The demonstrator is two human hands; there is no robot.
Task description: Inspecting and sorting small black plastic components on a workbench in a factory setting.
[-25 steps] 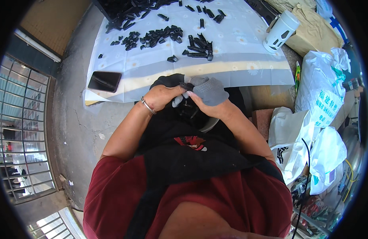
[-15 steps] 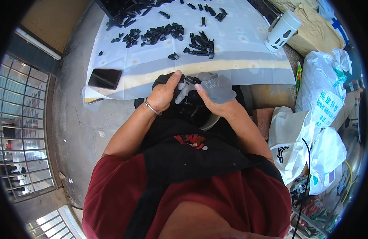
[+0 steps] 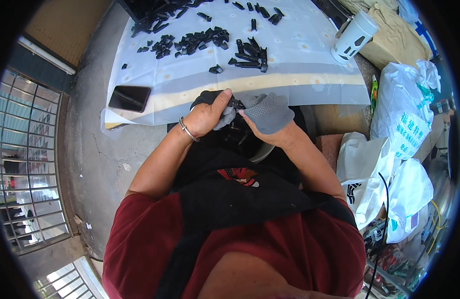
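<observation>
My left hand (image 3: 210,113) wears a partial dark and grey glove with the thumb bare, and a metal bangle circles its wrist. My right hand (image 3: 266,118) wears a grey dotted glove, also with a bare thumb. Between the two hands, both sets of fingers are closed on a small black plastic part (image 3: 236,103), mostly covered by them. Below them, in my lap, is a round container (image 3: 265,152) with dark pieces inside, partly hidden by my hands. A small black piece (image 3: 216,69) lies on the table just beyond.
The table has a pale flowered cloth (image 3: 290,82). On it are a pile of small black pieces (image 3: 202,41), longer black parts (image 3: 251,56), a phone (image 3: 130,98) and a white tumbler (image 3: 354,37). White bags (image 3: 402,107) crowd the right side.
My right hand has turned and closed in toward the left, its gloved fingers now extending over the black part. The left thumb has shifted slightly right. Things on the table stay put.
</observation>
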